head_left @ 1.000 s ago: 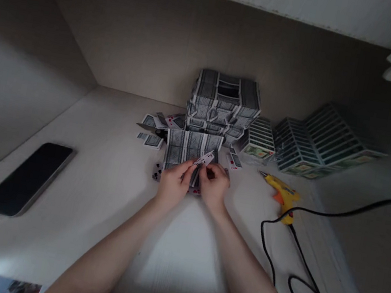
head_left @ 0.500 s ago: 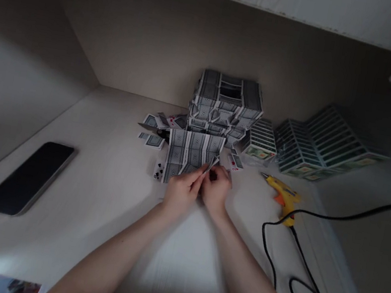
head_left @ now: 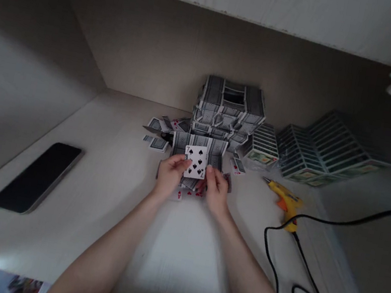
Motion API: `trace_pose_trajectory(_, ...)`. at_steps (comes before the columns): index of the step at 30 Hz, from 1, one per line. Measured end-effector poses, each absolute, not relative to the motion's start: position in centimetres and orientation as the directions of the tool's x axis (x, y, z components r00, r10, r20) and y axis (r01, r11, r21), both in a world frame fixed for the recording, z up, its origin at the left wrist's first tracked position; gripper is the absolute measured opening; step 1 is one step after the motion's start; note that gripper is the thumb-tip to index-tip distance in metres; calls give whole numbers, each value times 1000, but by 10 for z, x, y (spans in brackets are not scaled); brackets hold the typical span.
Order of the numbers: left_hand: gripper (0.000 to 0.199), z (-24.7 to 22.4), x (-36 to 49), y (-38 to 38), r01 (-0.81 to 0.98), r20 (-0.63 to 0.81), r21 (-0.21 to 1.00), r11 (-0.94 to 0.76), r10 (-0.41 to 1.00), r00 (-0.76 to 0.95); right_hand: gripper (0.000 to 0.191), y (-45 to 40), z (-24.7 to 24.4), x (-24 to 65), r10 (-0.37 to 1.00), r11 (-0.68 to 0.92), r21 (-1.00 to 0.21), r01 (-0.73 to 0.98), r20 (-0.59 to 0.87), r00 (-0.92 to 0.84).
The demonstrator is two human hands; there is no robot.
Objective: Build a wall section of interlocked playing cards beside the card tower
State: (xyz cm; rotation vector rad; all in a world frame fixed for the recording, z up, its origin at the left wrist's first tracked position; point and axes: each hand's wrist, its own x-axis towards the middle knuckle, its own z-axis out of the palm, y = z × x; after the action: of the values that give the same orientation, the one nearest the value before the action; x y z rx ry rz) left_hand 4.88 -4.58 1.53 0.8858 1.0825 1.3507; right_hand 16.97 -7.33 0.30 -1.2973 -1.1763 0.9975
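Seven of spades (head_left: 196, 162) up front, face showing, pinched between both hands! Left hand (head_left: 171, 173), fingers (head_left: 179, 162) closed on the card's left edge; right hand (head_left: 216, 193), fingers (head_left: 211, 171) gripping low by the right corner. Card just before a wall of patterned card backs (head_left: 199, 144), below a stacked card tower (head_left: 231, 107). Loose cards (head_left: 158, 144) off left on the pale bench (head_left: 99, 175). Out right, a yellow glue gun (head_left: 285, 197), black cord (head_left: 273, 253), slanted card rows (head_left: 325, 149). Far left, a black phone (head_left: 36, 177).
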Motion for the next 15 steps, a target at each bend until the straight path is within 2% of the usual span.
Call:
trace_pose_trajectory(2,20,21,48,-49,-316,-86,945,88,996,19,49,-74,5,169,997,-16,-1000,-18,-17,75)
trace_pose_trajectory(4,21,25,47,-51,-303,-83,948,100,994,69,54,-75,6,169,998,-52,-998,-42,-53,36)
trace_pose_trajectory(9,21,22,44,-50,-239,-105,966,97,994,-22,52,-74,3,169,998,15,-997,81,20,61)
trace_pose_trajectory(15,24,21,43,-49,-210,-106,972,102,994,-8,50,-74,6,168,995,38,-985,170,53,85)
